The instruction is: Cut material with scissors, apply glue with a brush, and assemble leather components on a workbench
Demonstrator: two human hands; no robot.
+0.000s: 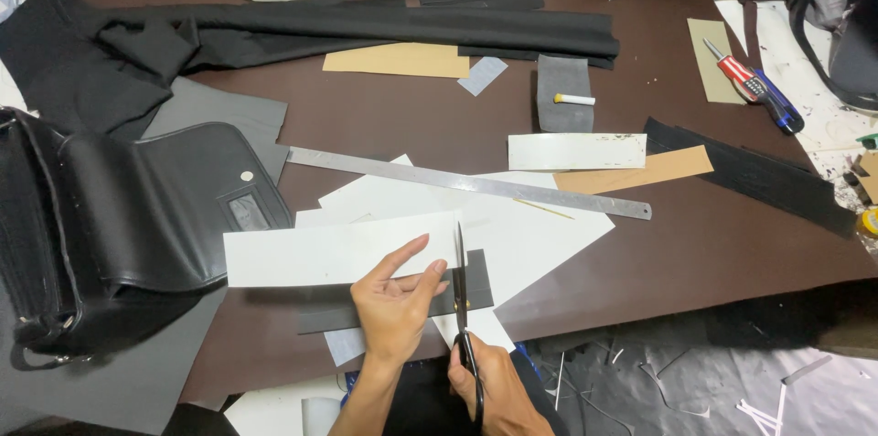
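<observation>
Head view shows us cutting: our left hand (395, 294) lies flat, fingers spread, pinning a white paper template (338, 251) onto a dark grey strip (476, 282) near the front edge of the tabletop (713, 244), while our right hand (498, 390) is closed around the handles of black scissors (461, 294), whose blades stand nearly upright across the strip's right end, just beside our left fingertips. We judge the main risk to be that closeness: a hurried snip could nick a finger, and if the flat hand eases off, the template may slide and the cut wander from its edge. A steel ruler (466, 182) lies slantwise just beyond, on loose white sheets that could also shift under pressure. The surface is a dark brown sheet, crowded: a black bag (119, 216) at the left, folded black cloth (366, 29) along the back, tan card pieces, a red and blue screwdriver (754, 86) to the right. Scraps and offcuts litter the dark floor (695, 372) below the front edge.
</observation>
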